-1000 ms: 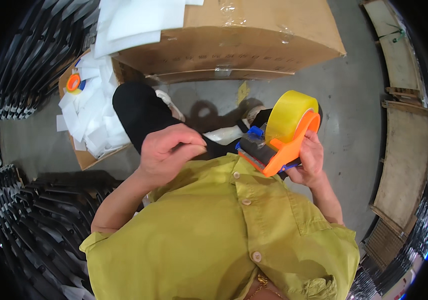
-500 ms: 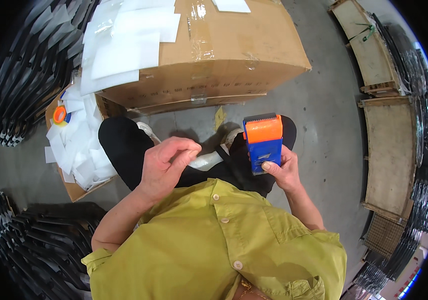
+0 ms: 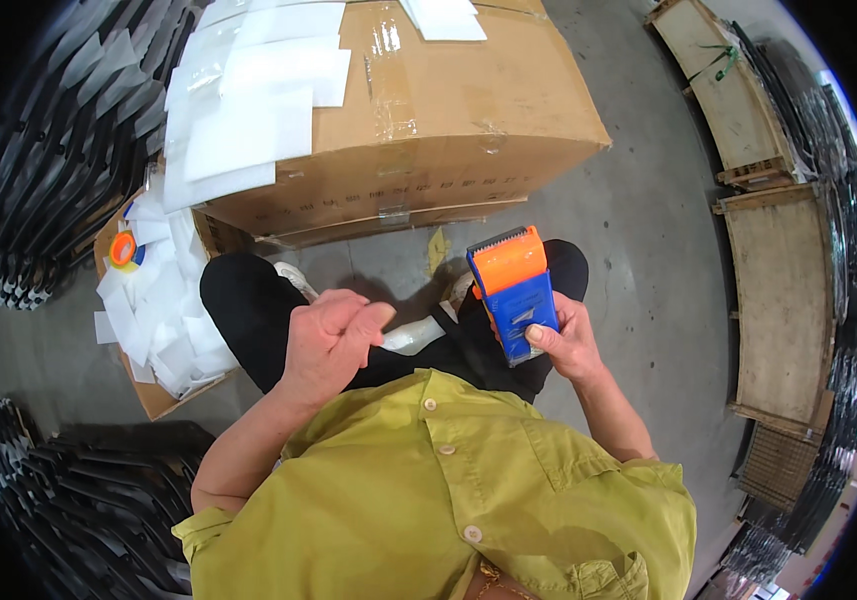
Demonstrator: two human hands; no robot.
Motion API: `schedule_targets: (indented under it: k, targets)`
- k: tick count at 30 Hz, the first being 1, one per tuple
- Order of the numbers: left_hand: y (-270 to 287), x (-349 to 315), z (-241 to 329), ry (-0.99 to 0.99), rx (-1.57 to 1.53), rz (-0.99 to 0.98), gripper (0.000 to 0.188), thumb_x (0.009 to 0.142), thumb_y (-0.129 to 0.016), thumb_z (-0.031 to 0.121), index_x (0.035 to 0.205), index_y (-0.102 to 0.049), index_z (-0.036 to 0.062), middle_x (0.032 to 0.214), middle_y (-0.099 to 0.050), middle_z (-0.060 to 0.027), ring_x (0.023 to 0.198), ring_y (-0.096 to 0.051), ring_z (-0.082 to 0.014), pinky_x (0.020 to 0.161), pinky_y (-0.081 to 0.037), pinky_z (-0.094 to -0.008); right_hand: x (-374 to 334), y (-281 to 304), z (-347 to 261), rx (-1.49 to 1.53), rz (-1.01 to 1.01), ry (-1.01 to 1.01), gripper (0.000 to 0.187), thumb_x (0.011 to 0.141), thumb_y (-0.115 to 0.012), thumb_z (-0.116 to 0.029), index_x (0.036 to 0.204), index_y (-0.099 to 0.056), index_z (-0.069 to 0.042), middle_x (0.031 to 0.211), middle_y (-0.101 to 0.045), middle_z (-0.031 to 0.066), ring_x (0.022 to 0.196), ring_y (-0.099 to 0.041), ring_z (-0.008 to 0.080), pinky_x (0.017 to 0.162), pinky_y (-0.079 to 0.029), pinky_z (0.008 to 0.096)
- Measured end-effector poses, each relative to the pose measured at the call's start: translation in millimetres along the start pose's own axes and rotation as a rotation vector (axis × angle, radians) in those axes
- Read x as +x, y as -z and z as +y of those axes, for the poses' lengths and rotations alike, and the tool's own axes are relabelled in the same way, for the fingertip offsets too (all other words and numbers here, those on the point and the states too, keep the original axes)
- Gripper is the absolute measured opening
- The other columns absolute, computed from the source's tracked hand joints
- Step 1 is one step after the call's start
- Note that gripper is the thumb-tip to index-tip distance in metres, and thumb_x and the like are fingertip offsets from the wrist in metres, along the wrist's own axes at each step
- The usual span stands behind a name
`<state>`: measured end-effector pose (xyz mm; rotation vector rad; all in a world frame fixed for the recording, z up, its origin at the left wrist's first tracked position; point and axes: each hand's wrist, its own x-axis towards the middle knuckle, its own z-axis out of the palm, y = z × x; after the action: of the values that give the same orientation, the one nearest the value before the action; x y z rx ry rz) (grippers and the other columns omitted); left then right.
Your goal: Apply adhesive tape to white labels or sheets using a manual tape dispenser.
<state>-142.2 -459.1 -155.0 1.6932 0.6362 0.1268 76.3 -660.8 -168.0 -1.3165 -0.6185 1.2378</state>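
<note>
In my right hand (image 3: pixel 570 343) is a blue and orange tape dispenser (image 3: pixel 520 308), gripped by its lower end with the thumb across the front. Its dark toothed edge points up and away, and the whole tool leans a little to the left. My left hand (image 3: pixel 330 340) is closed above my left thigh, thumb pressed against the curled fingers. Whatever those fingers may hold is hidden or too small to make out. A gap separates it from the dispenser.
Ahead stands a big taped cardboard box (image 3: pixel 448 90) with white foam sheets (image 3: pixel 248 125) on top. To the left, an open carton (image 3: pixel 156 400) holds foam pieces and an orange tape roll (image 3: pixel 122 248). Black frames (image 3: pixel 78 490) are stacked at left; wooden crates (image 3: pixel 778 300) line the right.
The tape dispenser has tipped to the left and come slightly lower in my right hand. My left hand has turned, its thumb now lying over the curled fingers. The view has shifted slightly.
</note>
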Motion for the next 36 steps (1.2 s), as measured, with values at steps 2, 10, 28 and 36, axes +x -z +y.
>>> schedule_targets:
  k: [2,10,28,36]
  targets:
    - [-7.2,5.7,11.1,-0.256,0.174,0.094,0.012,0.078,-0.061,0.008,0.089,-0.062,0.0046,0.073,-0.063,-0.0070,0.072,-0.060,-0.0201,0.080,-0.043,-0.0340,0.2,-3.8,-2.0,-0.001,0.000,0.002,0.044,0.077,-0.068,-0.022,0.108,-0.053,0.004,0.099,-0.061,0.0074,0.088,-0.056,0.0115,0.081,-0.045,0.0266]
    - [-38.9,34.7,38.4,-1.052,0.694,0.369,0.033,0.064,-0.062,0.009,0.097,-0.062,0.0051,0.105,-0.059,-0.0059,0.088,-0.053,-0.0200,0.073,-0.041,-0.0312,1.1,-19.2,-5.3,0.001,-0.006,-0.010,0.044,0.078,-0.068,-0.021,0.111,-0.051,0.004,0.098,-0.060,0.0065,0.087,-0.056,0.0104,0.078,-0.046,0.0252]
    - [-23.0,40.8,62.5,-1.009,0.365,0.408,0.018,0.067,-0.071,0.006,0.083,-0.063,0.0046,0.077,-0.059,-0.0053,0.069,-0.054,-0.0226,0.061,-0.043,-0.0307,11.4,30.7,61.1,1.177,-0.275,-0.102,0.077,0.077,-0.052,-0.059,0.126,-0.041,-0.001,0.123,-0.048,0.0170,0.114,-0.047,0.0321,0.098,-0.034,0.0450]
    - [-28.4,40.0,60.6,-0.991,0.342,0.317,0.018,0.067,-0.070,0.001,0.080,-0.059,0.0027,0.073,-0.059,-0.0064,0.066,-0.053,-0.0225,0.059,-0.043,-0.0293,9.9,18.2,47.6,0.942,-0.281,-0.134,0.064,0.081,-0.053,-0.047,0.131,-0.038,-0.010,0.127,-0.045,0.0149,0.118,-0.043,0.0327,0.101,-0.030,0.0467]
